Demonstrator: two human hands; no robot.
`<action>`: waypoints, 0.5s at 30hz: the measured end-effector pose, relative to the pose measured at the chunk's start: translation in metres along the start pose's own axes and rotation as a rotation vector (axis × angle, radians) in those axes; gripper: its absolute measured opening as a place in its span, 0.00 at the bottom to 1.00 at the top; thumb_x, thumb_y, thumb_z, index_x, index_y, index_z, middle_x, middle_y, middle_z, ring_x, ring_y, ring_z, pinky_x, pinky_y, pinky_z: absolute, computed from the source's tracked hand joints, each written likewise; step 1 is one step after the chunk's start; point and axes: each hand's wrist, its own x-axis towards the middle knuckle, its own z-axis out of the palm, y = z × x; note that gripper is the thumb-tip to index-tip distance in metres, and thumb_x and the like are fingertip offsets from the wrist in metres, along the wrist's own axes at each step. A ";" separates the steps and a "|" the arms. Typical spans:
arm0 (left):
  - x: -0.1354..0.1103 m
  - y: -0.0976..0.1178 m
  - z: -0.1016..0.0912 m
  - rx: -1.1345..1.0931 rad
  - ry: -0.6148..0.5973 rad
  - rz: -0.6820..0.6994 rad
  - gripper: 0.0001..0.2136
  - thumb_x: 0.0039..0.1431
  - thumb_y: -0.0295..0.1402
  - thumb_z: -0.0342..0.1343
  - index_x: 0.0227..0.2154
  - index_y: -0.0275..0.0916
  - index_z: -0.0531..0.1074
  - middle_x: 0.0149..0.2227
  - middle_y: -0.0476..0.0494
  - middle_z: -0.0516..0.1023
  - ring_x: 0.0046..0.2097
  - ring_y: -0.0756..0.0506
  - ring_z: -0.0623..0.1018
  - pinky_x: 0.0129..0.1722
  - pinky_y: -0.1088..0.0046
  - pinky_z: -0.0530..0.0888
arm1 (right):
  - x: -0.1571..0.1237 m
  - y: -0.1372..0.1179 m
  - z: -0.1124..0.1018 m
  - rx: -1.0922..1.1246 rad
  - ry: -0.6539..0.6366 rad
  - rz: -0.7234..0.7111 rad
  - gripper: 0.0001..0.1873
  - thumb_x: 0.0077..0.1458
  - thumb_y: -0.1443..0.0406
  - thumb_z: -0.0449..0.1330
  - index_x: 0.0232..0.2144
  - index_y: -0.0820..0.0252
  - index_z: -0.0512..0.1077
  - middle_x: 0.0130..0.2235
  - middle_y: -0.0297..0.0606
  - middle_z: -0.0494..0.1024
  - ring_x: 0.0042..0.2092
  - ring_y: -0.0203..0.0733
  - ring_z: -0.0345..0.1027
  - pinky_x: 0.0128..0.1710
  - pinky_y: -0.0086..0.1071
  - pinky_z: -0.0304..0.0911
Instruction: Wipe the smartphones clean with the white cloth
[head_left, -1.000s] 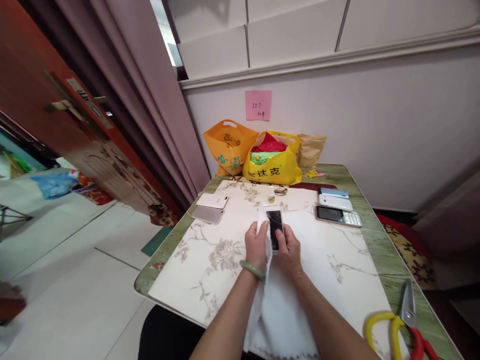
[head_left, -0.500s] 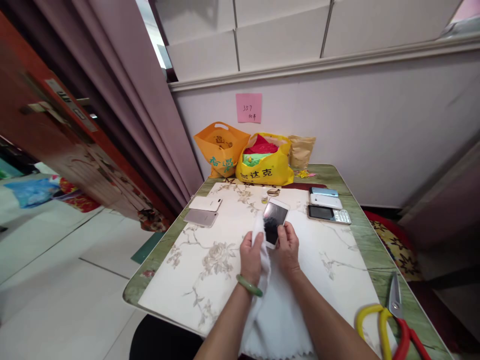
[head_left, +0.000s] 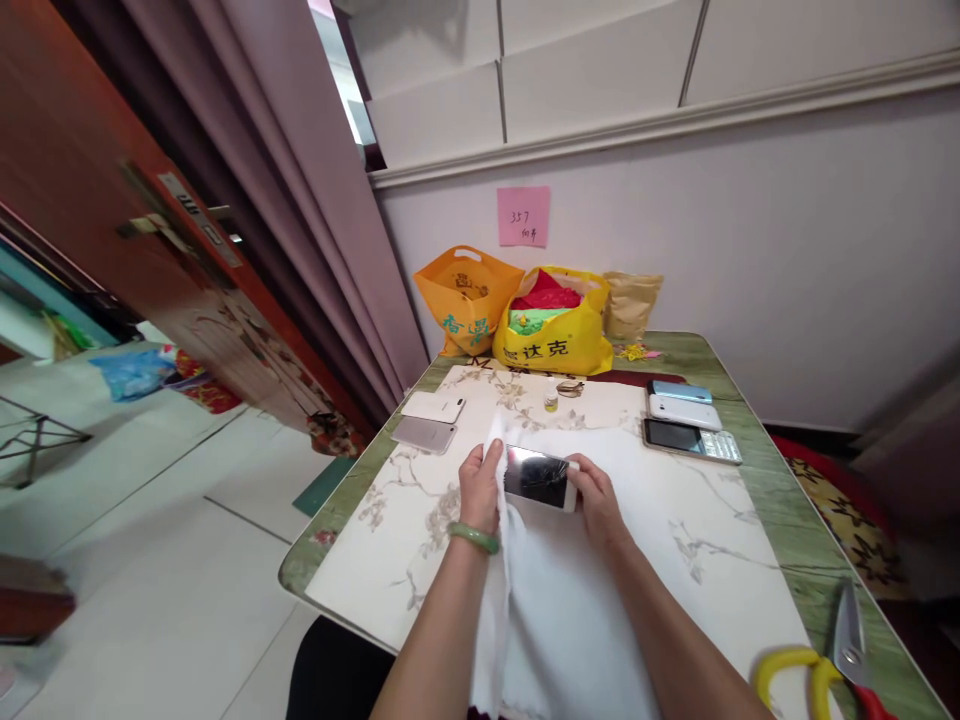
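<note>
Smartphone (head_left: 536,477), screen up and apparently cracked, was held just above the middle of the table, gripped at both short ends. Its long axis ran from 9 o'clock to 3 o'clock across the person's front.

Green table (head_left: 757,470) carried a flower-printed paper sheet (head_left: 390,540) over most of its top. A white cloth (head_left: 570,620) lay on the sheet from the smartphone down towards 6 o'clock, with one fold rising to the left hand.

At 12 o'clock, against the wall, stood a yellow bag (head_left: 555,335). An orange bag (head_left: 466,300) stood at 11 o'clock and a brown paper bag (head_left: 631,303) at 1 o'clock.

Left hand (head_left: 480,490), wearing a green bangle (head_left: 471,537), met the smartphone at its 9 o'clock end. The fingers were curled together, pinching the cloth fold against that end.

Right hand (head_left: 600,500) met the 3 o'clock end, thumb and fingers closed on the bare casing. Both hands touched the smartphone, neither nearer than the other, and only the left had cloth between skin and glass.

Scissors (head_left: 825,670) with yellow and red handles lay at 4 o'clock, near the table edge and well apart from the hands. Three phones (head_left: 684,411) lay side by side at 2 o'clock, two phones (head_left: 427,420) at 10 o'clock, and a small bottle (head_left: 551,398) just beyond the smartphone at 12 o'clock.
</note>
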 end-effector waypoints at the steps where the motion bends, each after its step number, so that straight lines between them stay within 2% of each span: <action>1: 0.002 0.001 0.000 -0.017 0.020 -0.008 0.18 0.45 0.45 0.66 0.32 0.36 0.72 0.22 0.53 0.72 0.24 0.52 0.70 0.29 0.76 0.67 | -0.002 -0.001 0.001 0.003 -0.087 0.033 0.13 0.48 0.54 0.63 0.26 0.58 0.72 0.19 0.28 0.66 0.20 0.33 0.55 0.17 0.25 0.50; 3: 0.003 0.003 -0.001 -0.030 0.020 -0.043 0.19 0.42 0.45 0.67 0.30 0.35 0.71 0.22 0.53 0.72 0.24 0.52 0.71 0.29 0.75 0.68 | -0.005 -0.004 0.005 -0.002 -0.198 0.089 0.14 0.48 0.54 0.64 0.25 0.59 0.72 0.19 0.30 0.68 0.21 0.34 0.57 0.19 0.26 0.53; 4: 0.003 0.004 -0.001 -0.029 0.004 -0.066 0.19 0.42 0.44 0.68 0.29 0.35 0.71 0.23 0.52 0.73 0.24 0.52 0.71 0.29 0.75 0.68 | -0.005 -0.005 0.006 -0.015 -0.210 0.100 0.16 0.48 0.52 0.64 0.24 0.59 0.72 0.20 0.31 0.69 0.22 0.35 0.59 0.20 0.27 0.55; 7: 0.000 0.004 0.000 -0.028 -0.027 -0.122 0.19 0.40 0.43 0.69 0.28 0.36 0.70 0.24 0.51 0.75 0.24 0.51 0.72 0.28 0.74 0.69 | -0.005 -0.007 0.010 -0.117 -0.121 0.014 0.20 0.49 0.49 0.63 0.21 0.59 0.72 0.22 0.33 0.71 0.27 0.40 0.63 0.26 0.31 0.59; 10: -0.003 -0.001 0.005 -0.071 0.012 -0.118 0.19 0.42 0.44 0.68 0.30 0.36 0.71 0.23 0.51 0.75 0.25 0.50 0.73 0.30 0.73 0.70 | -0.004 -0.004 0.011 -0.220 -0.030 -0.124 0.20 0.52 0.50 0.60 0.21 0.60 0.72 0.23 0.33 0.71 0.29 0.40 0.62 0.31 0.32 0.59; 12: -0.005 -0.006 0.008 -0.103 0.055 -0.129 0.20 0.43 0.45 0.67 0.33 0.36 0.72 0.26 0.49 0.76 0.28 0.48 0.76 0.33 0.71 0.72 | -0.004 -0.001 0.011 -0.262 0.009 -0.179 0.21 0.55 0.51 0.58 0.21 0.60 0.71 0.24 0.32 0.69 0.29 0.39 0.60 0.32 0.31 0.57; 15: -0.007 -0.017 0.012 -0.098 0.188 -0.148 0.22 0.44 0.44 0.67 0.39 0.36 0.72 0.34 0.43 0.79 0.38 0.44 0.78 0.41 0.69 0.72 | -0.004 0.004 0.011 -0.284 0.086 -0.225 0.21 0.56 0.51 0.56 0.21 0.60 0.69 0.24 0.31 0.67 0.29 0.38 0.57 0.30 0.30 0.55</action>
